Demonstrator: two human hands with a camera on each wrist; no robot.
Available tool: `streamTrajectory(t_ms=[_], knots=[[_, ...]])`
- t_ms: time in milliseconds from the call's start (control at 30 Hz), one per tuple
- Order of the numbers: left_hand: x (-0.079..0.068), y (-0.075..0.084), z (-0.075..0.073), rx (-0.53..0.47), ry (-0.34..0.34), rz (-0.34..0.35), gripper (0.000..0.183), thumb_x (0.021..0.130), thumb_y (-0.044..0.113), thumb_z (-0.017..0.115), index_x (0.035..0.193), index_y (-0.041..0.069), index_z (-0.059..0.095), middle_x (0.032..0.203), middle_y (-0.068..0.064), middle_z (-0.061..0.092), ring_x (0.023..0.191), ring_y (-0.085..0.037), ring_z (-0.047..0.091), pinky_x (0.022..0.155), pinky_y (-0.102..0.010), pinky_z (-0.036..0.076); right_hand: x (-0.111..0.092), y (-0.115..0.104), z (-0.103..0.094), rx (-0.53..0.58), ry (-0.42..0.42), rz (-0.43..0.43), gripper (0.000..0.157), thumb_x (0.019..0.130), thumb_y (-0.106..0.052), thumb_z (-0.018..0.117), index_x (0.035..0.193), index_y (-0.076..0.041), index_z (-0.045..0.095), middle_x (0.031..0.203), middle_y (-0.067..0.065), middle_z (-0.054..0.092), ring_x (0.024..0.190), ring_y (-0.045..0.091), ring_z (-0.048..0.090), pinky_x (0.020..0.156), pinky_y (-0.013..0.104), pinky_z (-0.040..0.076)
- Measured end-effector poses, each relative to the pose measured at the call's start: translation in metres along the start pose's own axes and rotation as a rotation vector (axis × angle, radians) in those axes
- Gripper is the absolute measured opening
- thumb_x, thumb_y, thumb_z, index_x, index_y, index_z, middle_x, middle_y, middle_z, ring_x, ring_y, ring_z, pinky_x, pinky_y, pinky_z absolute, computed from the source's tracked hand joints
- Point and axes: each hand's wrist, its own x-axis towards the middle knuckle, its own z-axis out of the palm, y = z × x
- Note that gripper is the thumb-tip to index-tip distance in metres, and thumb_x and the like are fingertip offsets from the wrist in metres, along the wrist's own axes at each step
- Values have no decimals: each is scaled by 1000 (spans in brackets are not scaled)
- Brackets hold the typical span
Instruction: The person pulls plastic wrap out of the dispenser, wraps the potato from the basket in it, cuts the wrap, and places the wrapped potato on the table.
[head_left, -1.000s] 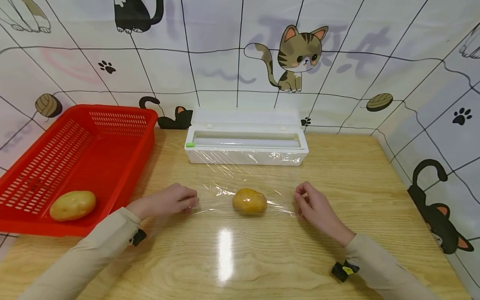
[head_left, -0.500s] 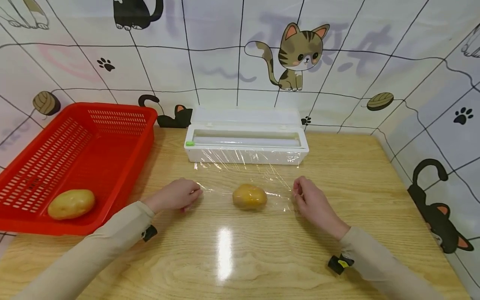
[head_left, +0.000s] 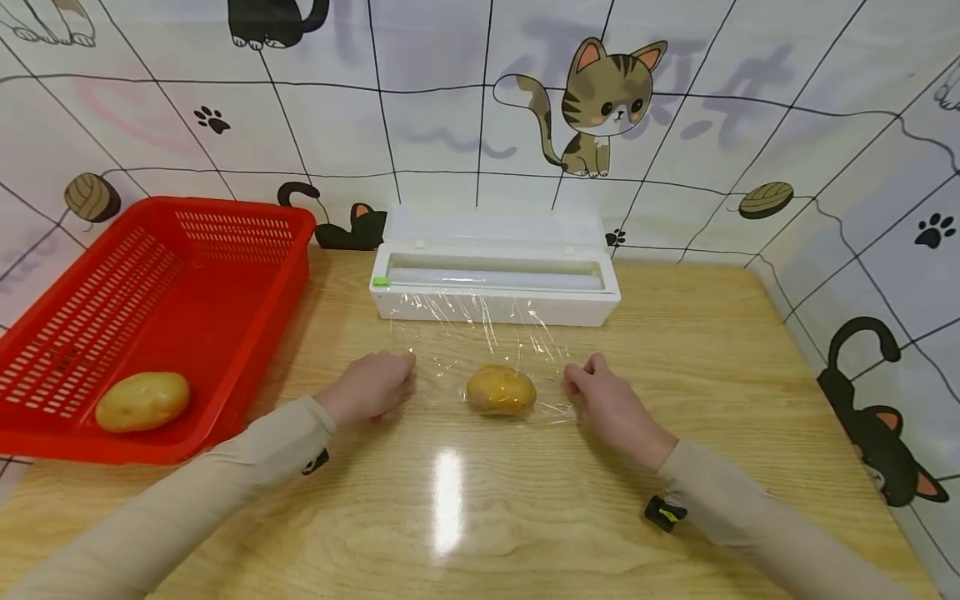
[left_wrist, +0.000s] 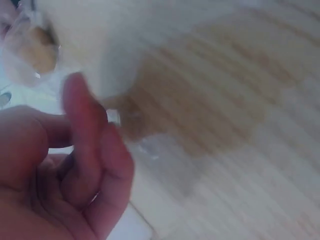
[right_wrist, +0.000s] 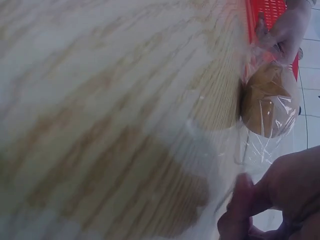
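Observation:
In the head view a yellow potato (head_left: 501, 389) lies on the table under a sheet of clear plastic wrap (head_left: 480, 337). The sheet runs back to the white wrap dispenser (head_left: 495, 311), whose lid stands up and whose roll shows inside. To the left of the potato, my left hand (head_left: 372, 387) pinches one side of the wrap with curled fingers. My right hand (head_left: 615, 408) pinches the other side, thumb against fingers. The right wrist view shows the film (right_wrist: 260, 147) stretched from the potato (right_wrist: 267, 102) towards that hand's fingertips.
At the left stands a red slotted basket (head_left: 288, 292) with a second potato (head_left: 142, 402) in it. A cat-patterned tiled backdrop (head_left: 435, 133) rises behind the table (head_left: 525, 517) and along its right side.
Both hands have moved inward, closer to the potato and slightly away from me, keeping hold of the wrap. The potato and dispenser stay in place.

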Motion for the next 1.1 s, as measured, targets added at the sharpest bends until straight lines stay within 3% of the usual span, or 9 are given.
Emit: streamTrajectory(t_ms=[100,233,333,433,600,800,967,1100], knots=[[3,5,0,78,29,-21,9,93,7,57,86,5,52,62,-6,54,51,-24,58,49,-41,48,2,-2,1,-34,-11,10,25,83,13,58,80,-10,47,81,7,35,50,17,38,43,27,32],[5,12,1,177,87,-27,10,89,4,62,93,5,53,69,-10,54,61,-30,57,47,-44,46,4,-4,0,-73,-7,-2,21,85,10,59,81,-8,50,77,6,37,50,18,39,42,28,34],[6,15,3,224,120,16,15,87,-1,61,94,9,53,75,-11,50,54,-27,53,42,-40,43,3,-6,-3,-90,-16,-19,18,85,9,61,82,-6,51,74,6,40,50,18,40,42,29,36],[6,16,5,241,143,107,16,87,-4,61,89,11,55,83,-9,41,51,-22,48,40,-33,39,2,-7,-5,-97,-35,-38,14,85,8,61,84,-4,53,73,5,42,53,18,42,44,29,38],[4,16,6,244,155,223,17,92,3,61,79,12,57,78,-3,36,55,-16,42,42,-28,34,1,-11,-10,-127,-78,-52,11,83,3,60,84,-4,52,71,3,43,57,17,42,45,30,39],[0,13,5,355,133,278,16,90,3,63,79,13,59,75,-1,43,62,-17,45,43,-30,40,-1,-17,-10,-175,-127,-8,11,84,-3,60,88,-6,51,65,-1,46,51,15,46,41,32,40],[-2,12,6,438,177,341,14,84,3,68,77,13,61,73,-3,50,66,-20,50,45,-31,43,-4,-21,-9,-186,-125,35,10,84,-3,60,88,-5,51,58,-2,43,47,14,44,39,31,39],[-3,12,6,460,179,353,11,83,1,69,79,10,62,76,-5,51,70,-22,49,48,-32,44,-6,-22,-12,-209,-143,103,14,79,-6,63,85,-7,51,63,0,46,54,17,47,47,37,40]])
